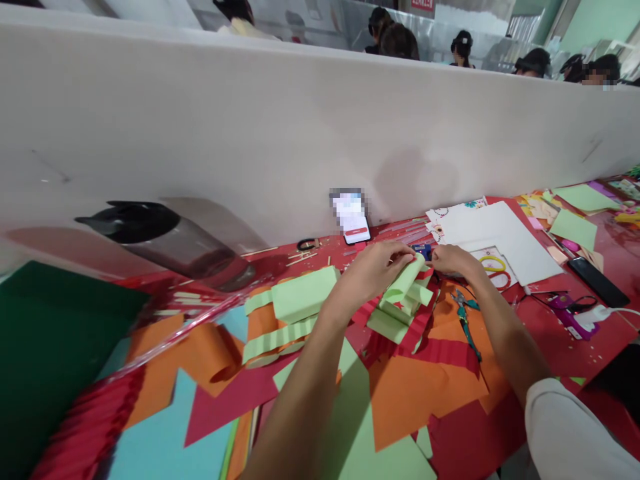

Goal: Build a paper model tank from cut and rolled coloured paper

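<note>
My left hand (383,270) has its fingers pinched at the top of a light green and red folded-paper craft (400,307). The craft has curled green strips and stands on the paper-covered table. On its far right side, my right hand (454,260) is closed, fingers bent, beside a small dark blue object (423,251). What lies within those fingers is hidden. A second paper piece, green and orange with wavy strips (303,297), rests left of my left forearm. Teal-handled pliers (466,323) lie on orange paper below my right hand.
A lit phone (353,217) leans on the white partition (250,133). A dark bottle (170,243) stands at left. Scissors (497,270), white sheets (500,233), a black phone (599,281) and a purple power strip (573,317) lie right. Coloured paper covers the front. People sit beyond the partition.
</note>
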A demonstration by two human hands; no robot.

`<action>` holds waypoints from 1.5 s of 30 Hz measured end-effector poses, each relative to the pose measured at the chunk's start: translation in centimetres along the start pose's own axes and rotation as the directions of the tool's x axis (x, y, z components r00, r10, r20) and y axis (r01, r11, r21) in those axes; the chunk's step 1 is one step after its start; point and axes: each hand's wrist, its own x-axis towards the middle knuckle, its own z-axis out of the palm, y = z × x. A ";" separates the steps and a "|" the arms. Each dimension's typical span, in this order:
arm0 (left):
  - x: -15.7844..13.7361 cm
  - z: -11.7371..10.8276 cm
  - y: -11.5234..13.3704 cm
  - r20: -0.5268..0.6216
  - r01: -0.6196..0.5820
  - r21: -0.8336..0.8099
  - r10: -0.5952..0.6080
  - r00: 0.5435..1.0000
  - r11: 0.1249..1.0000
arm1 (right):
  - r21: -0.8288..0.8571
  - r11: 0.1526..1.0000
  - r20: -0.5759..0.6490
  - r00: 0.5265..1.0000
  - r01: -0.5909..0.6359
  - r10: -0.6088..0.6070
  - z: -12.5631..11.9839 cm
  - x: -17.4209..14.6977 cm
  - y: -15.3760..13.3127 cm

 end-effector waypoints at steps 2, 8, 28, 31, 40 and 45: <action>0.0 0.1 -0.1 -0.019 0.025 0.003 -0.025 0.999 1.000 | 0.018 1.000 -0.002 1.000 -0.014 0.014 0.2 0.2 -0.3; -0.1 -0.1 -0.4 -0.036 0.069 -0.089 -0.073 0.997 0.994 | 0.123 0.992 -0.052 0.999 -0.001 0.008 0.1 0.8 -0.1; 0.6 0.5 -2.2 -0.094 0.096 -0.321 -0.132 0.987 0.942 | 0.826 0.193 -0.525 0.847 0.530 -0.080 -1.5 0.1 3.1; 0.5 0.1 -2.3 -0.062 0.106 -0.368 -0.138 0.989 0.924 | 0.798 0.058 -0.591 0.798 0.600 -0.118 -1.8 -0.6 3.2; -0.1 -1.6 -2.6 0.118 0.068 -0.442 -0.017 0.993 0.895 | 0.760 0.214 -0.566 0.787 0.613 -0.245 -2.1 -1.2 4.3; -0.2 -1.8 -2.9 0.168 0.082 -0.429 -0.010 0.986 0.900 | 0.712 0.395 -0.544 0.812 0.581 -0.213 -2.7 -2.0 3.8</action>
